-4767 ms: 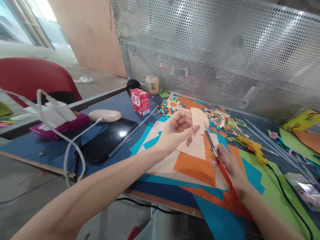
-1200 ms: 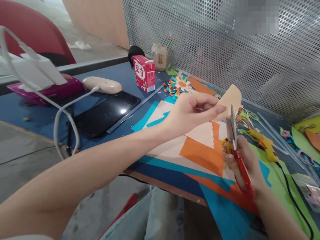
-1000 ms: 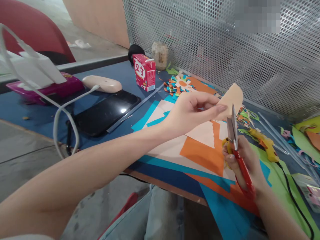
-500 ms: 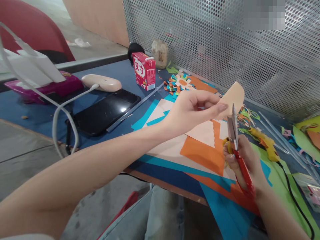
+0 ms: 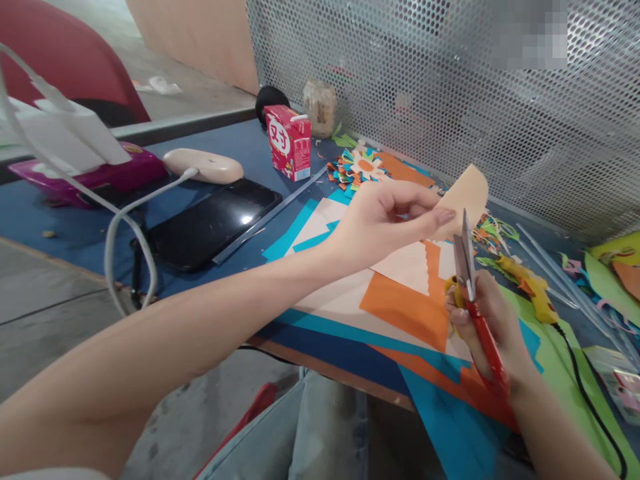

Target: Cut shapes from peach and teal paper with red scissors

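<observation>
My left hand [image 5: 395, 217] pinches a cream piece of paper [image 5: 466, 193] with one rounded edge, holding it up over the table between thumb and fingers. In my right hand [image 5: 493, 327] is a pair of scissors [image 5: 480, 320] with red and yellow handles. The blades point upward, nearly together, and their tips reach the lower edge of the cream paper. Below the hands lie sheets of orange paper [image 5: 407, 307], pale paper and blue paper [image 5: 345, 327], one pale sheet having a scalloped edge.
A black phone [image 5: 213, 223], a pink drink carton [image 5: 289, 143] and a purple power strip [image 5: 145, 170] with white plugs stand left. A paper flower [image 5: 367, 165] sits behind my left hand. A yellow glue gun [image 5: 535, 287] lies right, near clear sticks. Perforated metal panel [image 5: 390, 80] borders the back.
The scissors have shifted very slightly left and down at the paper's edge. My left hand and the paper stay almost still.
</observation>
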{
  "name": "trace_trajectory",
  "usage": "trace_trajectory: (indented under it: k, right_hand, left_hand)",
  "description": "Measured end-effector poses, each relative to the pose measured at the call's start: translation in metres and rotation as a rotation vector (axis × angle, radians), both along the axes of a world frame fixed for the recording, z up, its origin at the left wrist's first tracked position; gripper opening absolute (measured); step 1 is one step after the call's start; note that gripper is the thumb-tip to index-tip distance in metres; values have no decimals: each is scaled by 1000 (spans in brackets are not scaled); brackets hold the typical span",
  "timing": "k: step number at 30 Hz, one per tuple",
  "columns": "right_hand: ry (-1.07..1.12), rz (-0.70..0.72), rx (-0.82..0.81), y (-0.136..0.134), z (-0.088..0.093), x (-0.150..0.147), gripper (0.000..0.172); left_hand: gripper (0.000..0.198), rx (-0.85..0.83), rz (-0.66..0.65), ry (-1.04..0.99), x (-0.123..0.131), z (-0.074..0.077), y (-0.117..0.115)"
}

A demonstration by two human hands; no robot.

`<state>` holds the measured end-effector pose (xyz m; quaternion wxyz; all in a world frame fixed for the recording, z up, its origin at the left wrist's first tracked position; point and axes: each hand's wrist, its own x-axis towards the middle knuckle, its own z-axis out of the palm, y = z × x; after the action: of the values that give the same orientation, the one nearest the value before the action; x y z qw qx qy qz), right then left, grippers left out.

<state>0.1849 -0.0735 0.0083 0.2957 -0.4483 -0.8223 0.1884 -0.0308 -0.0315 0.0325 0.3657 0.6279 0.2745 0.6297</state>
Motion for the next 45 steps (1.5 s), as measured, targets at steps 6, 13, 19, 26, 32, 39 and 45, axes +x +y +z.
trace_trajectory:
  k: [6,13,19,26,32,39,45]
  right_hand:
    - [5,9,-29,0,0,0,25]
    - [-19,-16,-18,-2,1,0,24]
    - [-17,-58,-39,-5,3,-5,25]
    - [40,-92,-107,-6,1,-6,25]
    - [123,-101,-156,-4,-4,-6,27]
    - [132,-50,-162,1,-12,0,27]
    - [121,-52,-104,4,-16,1,25]
  left_hand:
    - [19,-1,-10,5,0,0,0]
    - [18,-7,-4,18,0,3,1]
    - [17,-19,10,33,-2,3,2]
    - [16,-38,-16,29,-2,2,3]
    - [17,-46,-2,38,-2,4,0]
    - [24,-89,-59,30,0,8,-5]
    - [23,-218,-136,4,3,4,-5]
